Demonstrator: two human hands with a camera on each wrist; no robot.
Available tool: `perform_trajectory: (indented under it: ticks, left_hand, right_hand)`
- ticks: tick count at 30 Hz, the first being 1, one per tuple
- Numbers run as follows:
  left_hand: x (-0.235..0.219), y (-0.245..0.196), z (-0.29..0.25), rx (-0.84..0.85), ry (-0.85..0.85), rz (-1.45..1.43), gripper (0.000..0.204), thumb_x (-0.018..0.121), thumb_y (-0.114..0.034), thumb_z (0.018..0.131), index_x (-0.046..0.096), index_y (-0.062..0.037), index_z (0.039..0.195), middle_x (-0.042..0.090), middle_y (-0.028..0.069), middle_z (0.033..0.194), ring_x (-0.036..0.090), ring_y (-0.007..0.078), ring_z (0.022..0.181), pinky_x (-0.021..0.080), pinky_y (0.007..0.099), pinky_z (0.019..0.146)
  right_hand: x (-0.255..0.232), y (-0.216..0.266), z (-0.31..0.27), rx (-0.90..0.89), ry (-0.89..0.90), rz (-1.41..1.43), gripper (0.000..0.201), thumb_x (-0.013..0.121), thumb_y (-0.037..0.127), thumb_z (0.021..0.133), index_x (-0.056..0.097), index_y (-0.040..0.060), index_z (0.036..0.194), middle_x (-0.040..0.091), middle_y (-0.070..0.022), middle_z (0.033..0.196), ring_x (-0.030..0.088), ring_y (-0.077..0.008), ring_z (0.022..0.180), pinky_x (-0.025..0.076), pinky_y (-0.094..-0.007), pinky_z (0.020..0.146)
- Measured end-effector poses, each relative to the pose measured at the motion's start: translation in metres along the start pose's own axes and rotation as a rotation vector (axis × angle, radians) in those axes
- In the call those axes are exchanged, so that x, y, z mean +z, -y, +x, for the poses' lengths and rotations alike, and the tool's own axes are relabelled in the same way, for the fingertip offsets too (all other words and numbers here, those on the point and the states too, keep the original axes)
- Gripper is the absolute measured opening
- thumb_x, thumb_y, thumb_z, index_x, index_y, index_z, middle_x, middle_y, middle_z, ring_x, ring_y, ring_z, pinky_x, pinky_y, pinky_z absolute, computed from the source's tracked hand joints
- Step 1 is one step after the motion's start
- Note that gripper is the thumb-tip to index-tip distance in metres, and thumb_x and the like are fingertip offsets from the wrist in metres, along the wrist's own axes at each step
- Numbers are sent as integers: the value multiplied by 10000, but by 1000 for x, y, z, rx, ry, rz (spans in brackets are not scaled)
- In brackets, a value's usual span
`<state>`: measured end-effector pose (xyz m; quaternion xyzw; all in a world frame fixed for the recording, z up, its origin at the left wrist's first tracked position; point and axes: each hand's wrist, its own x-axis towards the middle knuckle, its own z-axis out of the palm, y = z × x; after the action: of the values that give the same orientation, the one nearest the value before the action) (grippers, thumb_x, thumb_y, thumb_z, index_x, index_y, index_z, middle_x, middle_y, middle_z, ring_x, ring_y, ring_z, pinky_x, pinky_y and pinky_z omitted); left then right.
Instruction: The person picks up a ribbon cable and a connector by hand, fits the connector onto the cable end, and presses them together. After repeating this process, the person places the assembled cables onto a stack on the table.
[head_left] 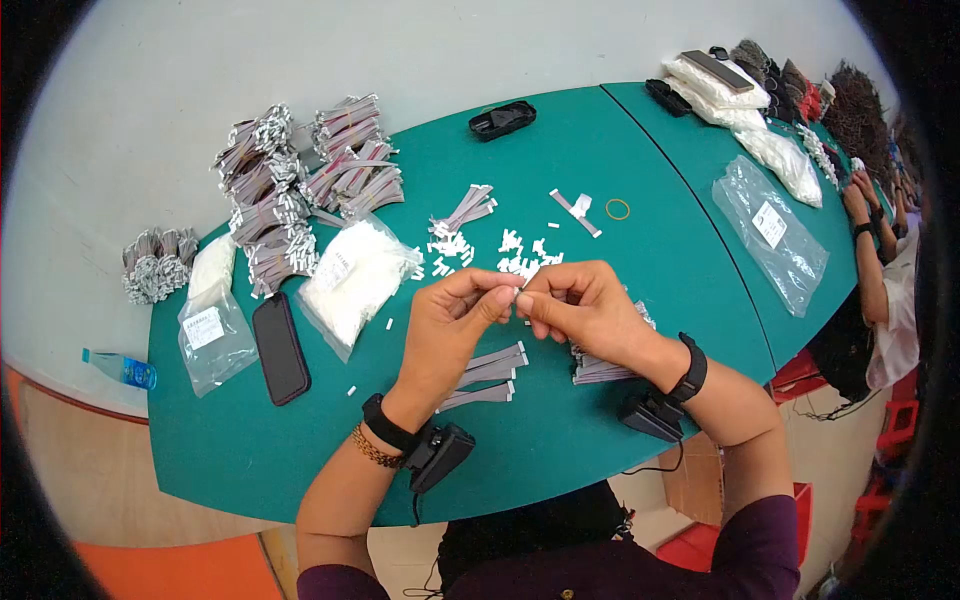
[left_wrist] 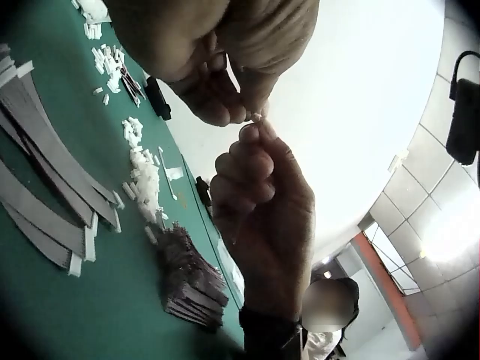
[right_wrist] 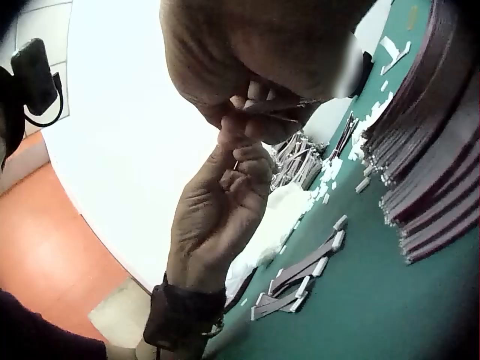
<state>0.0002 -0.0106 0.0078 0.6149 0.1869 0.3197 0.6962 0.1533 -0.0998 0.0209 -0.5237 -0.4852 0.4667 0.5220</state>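
Note:
Both hands meet fingertip to fingertip above the green table. The left hand [head_left: 447, 325] pinches a tiny white piece [head_left: 518, 290] between thumb and forefinger. From the other side the right hand [head_left: 590, 312] pinches at the same spot, its remaining fingers curled; in the left wrist view a pale tip [left_wrist: 257, 117] shows between the two hands. The fingers hide most of what is held. Below the hands lie grey ribbon strips [head_left: 487, 375] with white ends, and a stack of strips [head_left: 600, 368] lies under the right hand. Loose white connectors [head_left: 515, 250] are scattered just beyond the fingers.
Bags of white pieces [head_left: 355, 275] and a phone [head_left: 282, 350] lie to the left, with bundled strips [head_left: 270, 200] behind. At the back are a black case [head_left: 502, 120] and a rubber band [head_left: 617, 209]. An empty plastic bag [head_left: 770, 235] lies right; another person's arm [head_left: 870, 270] is beyond.

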Motion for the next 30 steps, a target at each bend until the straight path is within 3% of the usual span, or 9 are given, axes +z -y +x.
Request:
perform_trajectory:
  ticks: [5,8,14,20,30]
  left_hand:
    - [-2,-5,4,-3,23,32,277,491,-253,940,582,1,1003,535,8,705,475,75,647,386,192,587]
    - [-8,-6,2,24,108,219,310,422,-303,966,542,-29,881,457,-18,658,406,55,612,328,190,545]
    - [-3,-4,1,155,157,375,297,420,-281,968,470,-52,786,395,-36,645,323,37,577,267,195,506]
    - [-4,-2,-2,80,177,346,288,438,-274,961,461,-55,775,392,-40,645,329,36,572,272,196,504]
    - [0,1,-5,163,116,420,294,445,-249,957,448,-53,738,373,-33,619,345,43,581,291,206,514]
  right_hand:
    - [-2,4,0,-26,0,-44,206,562,169,883,592,30,735,523,35,583,404,-1,513,294,-187,446]
    - [-1,6,-1,-31,17,-31,206,559,170,886,585,23,743,520,31,592,410,-4,531,303,-190,459]
    - [1,2,-2,-83,47,-23,198,561,156,884,579,12,749,477,39,586,401,-12,554,312,-201,481]
    - [2,1,-4,-71,52,-43,195,572,153,880,584,12,746,473,37,582,399,-17,550,317,-206,475]
    - [7,-1,-6,-120,1,-90,209,564,153,880,570,13,725,496,21,572,429,-27,541,319,-208,462]
